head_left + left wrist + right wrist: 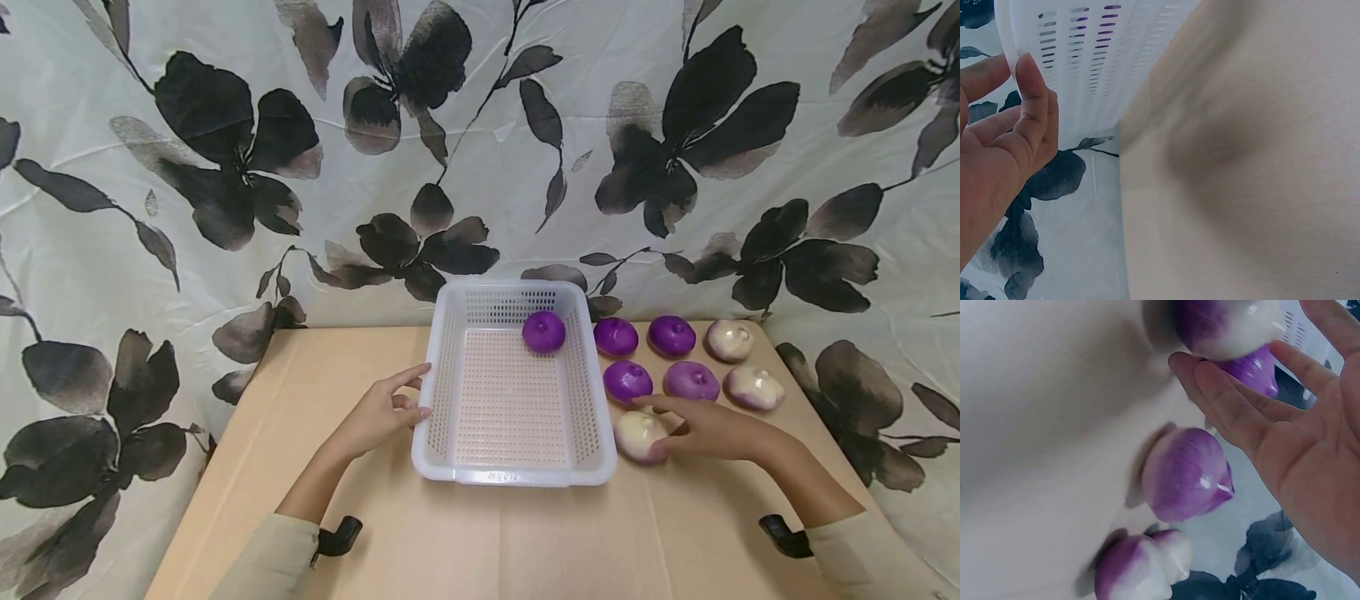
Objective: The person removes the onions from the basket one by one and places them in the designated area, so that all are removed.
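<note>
My left hand (382,414) pinches the left rim of a white plastic basket (514,476); in the left wrist view, thumb and finger stand on either side of that rim. A purple onion (543,332) lies inside the basket near its back right corner. To the right of the basket, my right hand (708,427) is at a white-and-purple onion (637,435), thumb on the near side and fingers on the far side. Those fingers look fairly straight in the right wrist view, beside the onion (1229,328). Whether they press on it is hard to tell.
Right of the basket sit more onions in rows: purple ones (616,337), a paler purple one (692,381) and whitish ones (754,388). They rest on a light wooden table (337,517). A floral cloth (517,167) hangs behind it.
</note>
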The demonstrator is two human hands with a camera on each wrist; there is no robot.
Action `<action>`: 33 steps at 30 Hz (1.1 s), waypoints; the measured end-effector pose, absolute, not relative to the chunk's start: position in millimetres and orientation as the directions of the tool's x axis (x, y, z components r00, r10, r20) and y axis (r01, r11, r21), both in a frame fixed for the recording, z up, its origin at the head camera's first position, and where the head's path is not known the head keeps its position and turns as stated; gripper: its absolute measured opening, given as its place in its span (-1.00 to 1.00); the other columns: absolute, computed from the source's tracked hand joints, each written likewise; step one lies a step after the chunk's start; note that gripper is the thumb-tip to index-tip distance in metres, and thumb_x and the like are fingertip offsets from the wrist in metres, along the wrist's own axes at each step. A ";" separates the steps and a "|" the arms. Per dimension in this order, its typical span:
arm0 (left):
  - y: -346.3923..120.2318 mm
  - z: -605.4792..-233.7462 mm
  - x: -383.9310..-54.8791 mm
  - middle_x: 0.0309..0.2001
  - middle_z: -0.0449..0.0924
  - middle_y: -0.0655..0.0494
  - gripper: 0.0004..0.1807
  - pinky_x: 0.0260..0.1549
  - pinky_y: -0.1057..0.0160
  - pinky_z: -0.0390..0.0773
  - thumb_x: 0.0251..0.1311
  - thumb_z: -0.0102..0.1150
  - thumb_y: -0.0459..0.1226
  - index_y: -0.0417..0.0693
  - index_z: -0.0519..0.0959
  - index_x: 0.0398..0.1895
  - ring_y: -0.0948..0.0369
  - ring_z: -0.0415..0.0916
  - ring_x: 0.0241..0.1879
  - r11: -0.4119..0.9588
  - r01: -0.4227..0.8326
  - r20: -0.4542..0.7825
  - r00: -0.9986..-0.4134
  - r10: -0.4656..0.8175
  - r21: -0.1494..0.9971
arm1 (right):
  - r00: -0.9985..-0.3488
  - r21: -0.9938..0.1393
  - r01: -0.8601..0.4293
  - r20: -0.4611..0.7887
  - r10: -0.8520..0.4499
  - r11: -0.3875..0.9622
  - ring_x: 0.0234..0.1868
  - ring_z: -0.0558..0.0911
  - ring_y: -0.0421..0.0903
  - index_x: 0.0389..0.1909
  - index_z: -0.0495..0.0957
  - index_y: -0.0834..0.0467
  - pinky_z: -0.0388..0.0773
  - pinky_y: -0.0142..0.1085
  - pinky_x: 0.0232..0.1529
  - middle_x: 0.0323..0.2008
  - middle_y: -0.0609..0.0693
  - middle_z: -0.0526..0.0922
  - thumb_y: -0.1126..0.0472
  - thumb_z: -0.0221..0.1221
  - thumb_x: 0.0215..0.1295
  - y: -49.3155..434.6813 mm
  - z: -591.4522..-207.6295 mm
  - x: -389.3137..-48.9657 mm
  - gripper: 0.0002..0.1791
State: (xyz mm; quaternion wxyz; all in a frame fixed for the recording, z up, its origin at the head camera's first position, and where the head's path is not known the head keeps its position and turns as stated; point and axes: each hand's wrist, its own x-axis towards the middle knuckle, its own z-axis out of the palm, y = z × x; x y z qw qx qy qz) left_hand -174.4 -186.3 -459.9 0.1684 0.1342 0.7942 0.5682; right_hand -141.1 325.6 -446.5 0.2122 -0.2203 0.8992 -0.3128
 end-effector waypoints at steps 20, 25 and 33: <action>-186.4 -457.4 -172.2 0.25 0.35 -0.35 -0.19 -0.26 0.25 0.75 0.27 0.31 -0.48 -0.18 0.23 0.58 0.08 0.70 -0.20 0.319 0.022 -0.115 -0.907 0.404 0.948 | -0.878 -0.609 -0.333 -0.078 -0.472 0.720 0.14 0.67 0.17 0.44 0.40 0.18 0.70 -0.03 0.10 0.25 0.23 0.59 0.06 0.38 0.34 319.6 -388.5 -168.7 -0.29; -186.9 -457.5 -172.8 0.25 0.36 -0.34 -0.19 -0.25 0.25 0.75 0.27 0.31 -0.48 -0.17 0.23 0.58 0.08 0.70 -0.20 0.320 0.025 -0.113 -0.907 0.405 0.947 | -0.878 -0.569 -0.387 -0.014 -0.479 0.726 0.25 0.59 0.28 0.46 0.39 0.16 0.59 0.19 0.20 0.33 0.23 0.53 0.04 0.38 0.34 296.4 -383.0 -188.0 -0.27; -186.5 -459.7 -172.2 0.26 0.34 -0.37 -0.19 -0.26 0.26 0.75 0.26 0.31 -0.48 -0.19 0.23 0.58 0.09 0.70 -0.21 0.304 0.031 -0.102 -0.906 0.411 0.952 | -0.833 -0.567 -0.445 -0.022 -0.552 0.693 0.40 0.47 0.28 0.52 0.27 0.23 0.43 0.21 0.37 0.43 0.28 0.43 0.07 0.39 0.33 257.4 -381.5 -229.6 -0.17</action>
